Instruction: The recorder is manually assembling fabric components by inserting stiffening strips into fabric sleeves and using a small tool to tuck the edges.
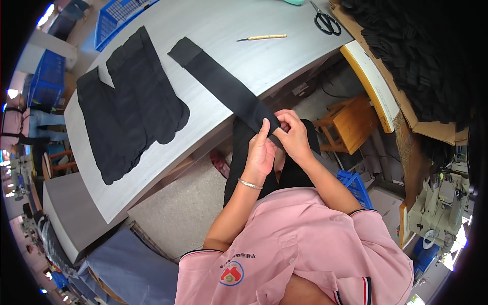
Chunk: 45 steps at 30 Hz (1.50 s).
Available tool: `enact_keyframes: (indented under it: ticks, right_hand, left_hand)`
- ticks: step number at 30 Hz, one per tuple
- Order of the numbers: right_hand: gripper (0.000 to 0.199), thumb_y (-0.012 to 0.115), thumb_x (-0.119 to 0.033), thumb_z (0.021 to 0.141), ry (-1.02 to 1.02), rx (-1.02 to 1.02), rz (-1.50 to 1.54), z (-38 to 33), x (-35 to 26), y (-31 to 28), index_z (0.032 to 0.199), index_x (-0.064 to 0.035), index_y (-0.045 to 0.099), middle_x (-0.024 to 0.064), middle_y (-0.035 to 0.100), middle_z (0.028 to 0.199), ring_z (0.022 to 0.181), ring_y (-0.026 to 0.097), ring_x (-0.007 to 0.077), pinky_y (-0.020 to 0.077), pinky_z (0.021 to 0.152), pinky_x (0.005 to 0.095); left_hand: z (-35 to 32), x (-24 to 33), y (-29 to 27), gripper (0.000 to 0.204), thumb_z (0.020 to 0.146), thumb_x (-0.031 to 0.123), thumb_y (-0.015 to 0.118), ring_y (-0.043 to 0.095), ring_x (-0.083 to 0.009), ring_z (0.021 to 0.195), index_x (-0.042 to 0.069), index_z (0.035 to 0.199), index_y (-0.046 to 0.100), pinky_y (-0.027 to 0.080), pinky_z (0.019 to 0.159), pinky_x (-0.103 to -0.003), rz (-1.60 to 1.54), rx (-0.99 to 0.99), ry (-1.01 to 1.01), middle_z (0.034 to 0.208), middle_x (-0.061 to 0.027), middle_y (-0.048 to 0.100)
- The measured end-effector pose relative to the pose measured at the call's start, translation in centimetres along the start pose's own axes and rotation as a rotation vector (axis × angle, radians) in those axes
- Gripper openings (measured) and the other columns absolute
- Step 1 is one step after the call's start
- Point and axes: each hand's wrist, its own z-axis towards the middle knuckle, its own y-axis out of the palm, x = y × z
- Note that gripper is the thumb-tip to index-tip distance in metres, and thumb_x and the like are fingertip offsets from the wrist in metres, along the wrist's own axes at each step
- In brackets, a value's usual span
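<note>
A long black fabric strap [218,84] runs from the tabletop over its front edge to my hands above my lap. The strap's far end has a panel of slightly different texture. My left hand [261,152] grips the near end, with its thumb on top. Beside it, my right hand [294,136] pinches the same end between thumb and fingers. What the fingers do underneath is hidden. To the left on the table lie several similar black fabric pieces [132,96], overlapping, with rounded near ends.
The pale table [223,46] carries a thin tool with a yellow handle [264,37] and black-handled scissors [328,23]. At right, a cardboard box [432,131] holds many black pieces. A wooden stool [351,124] stands below. A blue crate [117,23] is beyond the table.
</note>
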Motion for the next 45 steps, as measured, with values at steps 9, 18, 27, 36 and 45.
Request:
enact_keyframes:
  ticks: [9,18,27,36,45]
  right_hand:
    - [0.025,0.067,-0.004,0.075,-0.058,0.127,-0.053,-0.8,0.2,1.0,0.099,-0.0029,0.06,0.0115,0.065,0.092,0.071,0.062,0.0206,0.0498,0.066,0.032]
    - [0.02,0.068,-0.022,0.076,0.039,0.032,-0.353,1.6,1.1,1.4,0.079,-0.0065,0.057,0.0158,0.061,0.068,0.069,0.062,0.0408,0.0463,0.059,0.0464]
    - [0.055,0.068,-0.01,0.081,-0.139,0.03,-0.247,-2.4,-1.5,-1.2,0.132,-0.0026,0.049,0.019,0.051,0.129,0.103,0.06,0.0323,0.051,0.084,0.0381]
    - [0.061,0.067,-0.007,0.081,-0.4,-0.16,-0.89,-5.7,-0.5,-2.0,0.139,-0.017,0.05,0.0289,0.043,0.139,0.109,0.058,0.039,0.0491,0.08,0.0446]
    - [0.041,0.06,-0.009,0.085,-0.335,-0.113,-1.001,-2.1,0.9,0.7,0.126,-0.0067,0.057,0.0223,0.059,0.111,0.089,0.064,0.0357,0.0504,0.066,0.0438]
  left_hand:
    - [0.8,-0.9,-0.6,0.025,0.095,0.022,0.068,0.064,-0.0146,0.1,0.001,0.107,0.066,0.05,0.093,-0.029,0.108,0.082,0.05,0.105,-0.0057,0.068]
    - [0.7,0.1,-0.4,0.033,0.101,0.033,0.058,0.062,-0.016,0.11,0.005,0.117,0.06,0.046,0.101,-0.034,0.015,-0.071,0.024,0.115,-0.0054,0.066]
    - [0.6,-0.1,0.7,0.032,0.093,0.033,0.069,0.067,-0.0173,0.09,0.004,0.107,0.065,0.057,0.082,-0.033,-0.062,0.033,-0.004,0.098,-0.0064,0.069]
    - [0.8,-0.5,0.6,0.035,0.093,0.033,0.07,0.065,-0.0178,0.096,0.001,0.105,0.064,0.054,0.089,-0.034,0.002,0.014,0.004,0.101,-0.0095,0.068]
    - [2.0,-1.2,-0.5,0.03,0.096,0.028,0.067,0.063,-0.0166,0.101,0.002,0.11,0.063,0.051,0.094,-0.032,0.082,-0.08,-0.001,0.107,-0.0085,0.067]
